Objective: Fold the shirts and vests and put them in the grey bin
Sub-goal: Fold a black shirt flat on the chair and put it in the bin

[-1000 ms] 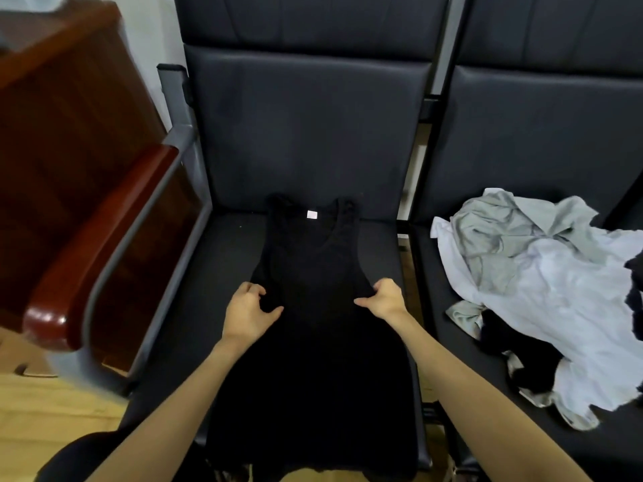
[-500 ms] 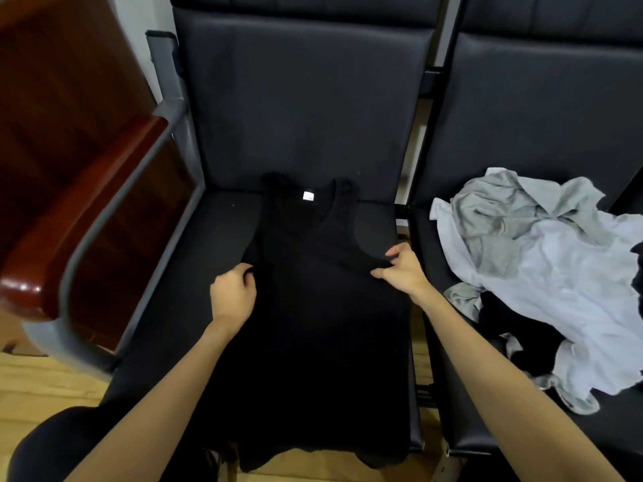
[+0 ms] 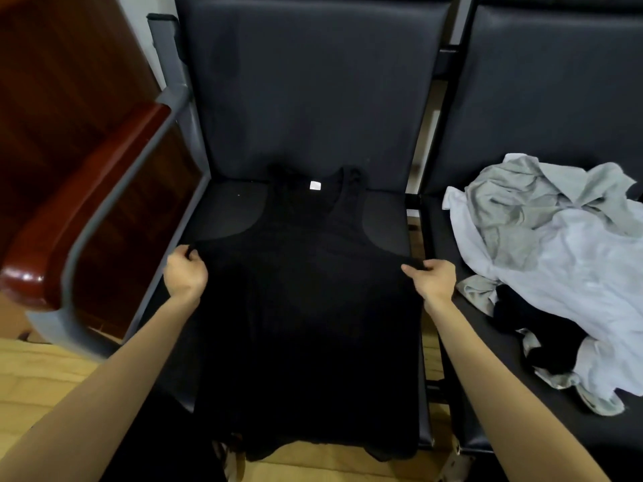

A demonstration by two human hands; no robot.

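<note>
Two hands are stretching a black vest (image 3: 306, 307) flat across the left seat (image 3: 226, 210).

Your left hand (image 3: 186, 276) is pinching the vest's left side edge with curled fingers, and your right hand (image 3: 433, 278) is pinching the right edge below the armhole. You are pulling the cloth taut, so keep the tension even and the neck label (image 3: 314, 185) centred before folding a side inward. Unfolded garments (image 3: 556, 245) are waiting on the right seat; no grey bin is showing.
</note>
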